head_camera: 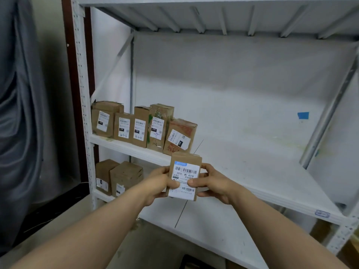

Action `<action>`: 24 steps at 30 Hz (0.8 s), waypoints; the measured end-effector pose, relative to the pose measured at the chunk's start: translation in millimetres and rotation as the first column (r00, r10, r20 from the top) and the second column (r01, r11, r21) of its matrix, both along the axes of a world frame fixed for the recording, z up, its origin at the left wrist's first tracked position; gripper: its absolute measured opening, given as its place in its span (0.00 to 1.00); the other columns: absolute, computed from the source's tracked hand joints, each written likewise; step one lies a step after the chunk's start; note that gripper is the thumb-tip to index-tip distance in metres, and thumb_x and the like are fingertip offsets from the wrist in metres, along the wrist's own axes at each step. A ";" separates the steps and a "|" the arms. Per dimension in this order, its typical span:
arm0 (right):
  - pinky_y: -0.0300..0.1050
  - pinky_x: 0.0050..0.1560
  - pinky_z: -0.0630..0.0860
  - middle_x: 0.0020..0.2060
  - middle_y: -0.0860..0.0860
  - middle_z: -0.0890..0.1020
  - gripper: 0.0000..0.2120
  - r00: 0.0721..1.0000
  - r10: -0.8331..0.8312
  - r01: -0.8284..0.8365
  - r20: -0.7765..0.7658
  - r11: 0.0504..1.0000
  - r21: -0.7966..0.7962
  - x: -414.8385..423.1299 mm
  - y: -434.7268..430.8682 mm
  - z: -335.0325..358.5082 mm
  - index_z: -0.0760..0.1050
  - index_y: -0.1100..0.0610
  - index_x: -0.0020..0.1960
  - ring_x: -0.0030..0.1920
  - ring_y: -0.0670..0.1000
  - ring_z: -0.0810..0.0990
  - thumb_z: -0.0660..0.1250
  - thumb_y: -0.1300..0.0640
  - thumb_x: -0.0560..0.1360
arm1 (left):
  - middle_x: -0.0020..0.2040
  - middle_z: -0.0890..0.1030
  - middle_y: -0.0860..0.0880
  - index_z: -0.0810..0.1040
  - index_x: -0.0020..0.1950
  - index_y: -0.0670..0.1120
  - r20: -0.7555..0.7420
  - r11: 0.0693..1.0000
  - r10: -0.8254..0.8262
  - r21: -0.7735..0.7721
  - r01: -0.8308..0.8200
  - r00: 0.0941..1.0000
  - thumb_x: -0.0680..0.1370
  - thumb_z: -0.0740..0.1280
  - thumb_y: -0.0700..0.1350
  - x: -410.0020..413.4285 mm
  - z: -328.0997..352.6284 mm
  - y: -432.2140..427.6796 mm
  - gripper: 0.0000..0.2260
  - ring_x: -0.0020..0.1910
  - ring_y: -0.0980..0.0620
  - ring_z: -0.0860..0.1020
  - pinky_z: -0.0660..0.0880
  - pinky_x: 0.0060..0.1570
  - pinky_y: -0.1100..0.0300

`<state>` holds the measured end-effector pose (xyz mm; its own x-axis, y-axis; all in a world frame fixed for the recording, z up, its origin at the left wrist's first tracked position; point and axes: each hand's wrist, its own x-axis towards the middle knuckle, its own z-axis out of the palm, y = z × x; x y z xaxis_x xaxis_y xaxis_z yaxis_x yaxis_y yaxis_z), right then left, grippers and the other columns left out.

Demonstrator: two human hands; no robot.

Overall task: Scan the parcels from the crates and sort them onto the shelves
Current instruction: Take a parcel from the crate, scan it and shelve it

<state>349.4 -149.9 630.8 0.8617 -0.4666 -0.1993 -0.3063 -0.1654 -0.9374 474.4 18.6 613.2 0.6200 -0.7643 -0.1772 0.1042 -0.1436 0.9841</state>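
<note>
Both forearms reach out, left hand (159, 183) and right hand (210, 184) pinching the parcel (184, 178) upright, the shelf (242, 171) row's free end up-left.

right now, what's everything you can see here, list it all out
held parcel: one, brown with white barcode label, in front of the shelf edge
upper-row parcels: five, brown with white labels, left end of the shelf at hand height, the rightmost tilted
lower-row parcels: two, brown, left end of the shelf below
shelving unit: one, white metal, across the middle and right of view
blue tape: one piece, blue, on the white back wall at right
grey fabric: one, grey, hanging left of the unit
left hand: one, grips the held parcel's left side
right hand: one, grips its right side
</note>
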 end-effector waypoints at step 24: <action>0.62 0.53 0.82 0.56 0.58 0.80 0.42 0.910 -0.413 0.414 -0.022 0.909 0.052 144.7 -251.8 -66.2 0.59 0.48 0.69 0.53 0.60 0.82 0.77 0.71 0.66 | 0.61 0.76 0.45 0.76 0.63 0.45 0.365 0.952 -0.087 0.304 -0.030 0.927 0.77 0.71 0.36 154.9 -43.0 -233.8 0.16 0.57 0.48 0.75 0.74 0.51 0.57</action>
<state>494.1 -401.6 564.6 0.5916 -0.7690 -0.2420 -0.3459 0.0290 -0.9378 629.3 -215.2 570.2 0.6639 -0.7301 -0.1618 -0.2672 -0.4337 0.8605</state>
